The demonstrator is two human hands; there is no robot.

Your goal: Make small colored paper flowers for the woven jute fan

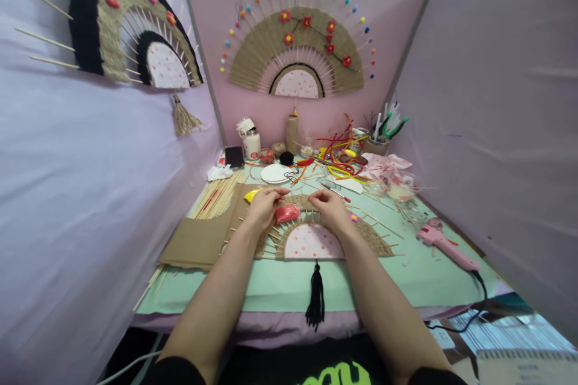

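Hovering over woven fan (311,242), ctr frame, L hand (265,207) & R hand (332,209) nearly meet, prob. for close control; can't tell if fingers grip anything. Red packet (288,213)'s by L hand, prob. for easy reach; black tassel (316,296) overhangs surface (280,290), bottom ctr.

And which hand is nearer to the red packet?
The left hand. It is close beside the red packet, at its left end; whether they touch is hard to tell. The right hand is off to the packet's right, across a visible gap.
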